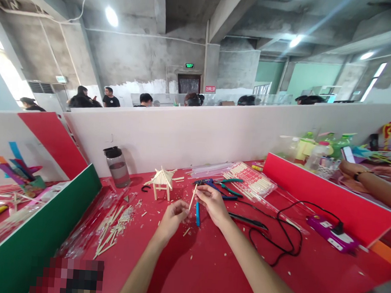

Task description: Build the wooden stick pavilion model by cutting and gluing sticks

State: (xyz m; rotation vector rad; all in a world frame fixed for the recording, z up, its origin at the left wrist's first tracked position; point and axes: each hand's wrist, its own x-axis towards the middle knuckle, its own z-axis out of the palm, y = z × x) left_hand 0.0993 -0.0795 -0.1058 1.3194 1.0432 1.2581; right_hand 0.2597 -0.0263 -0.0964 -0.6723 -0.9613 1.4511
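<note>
Between my two hands a short pale wooden stick (pixel 192 198) is held tilted above the red table. My left hand (pixel 174 214) pinches its lower end, and my right hand (pixel 211 202) has its upper part between thumb and fingers. Just left of them stands a small pavilion model (pixel 162 182) of sticks, with a pointed roof and legs. Below my right hand lies a blue-handled tool (pixel 198 214), partly hidden. Behind that hand are pliers with blue and green handles (pixel 230 196), their jaws near the stick.
A water bottle (pixel 117 167) stands at the back left. Stick offcuts (pixel 118 228) lie left, packed sticks (pixel 251 181) at the back. A black cord (pixel 301 236) runs to a purple power strip (pixel 331 234). Green (pixel 59 217) and red (pixel 326 196) dividers flank the table; another person's arm (pixel 373 183) is beyond.
</note>
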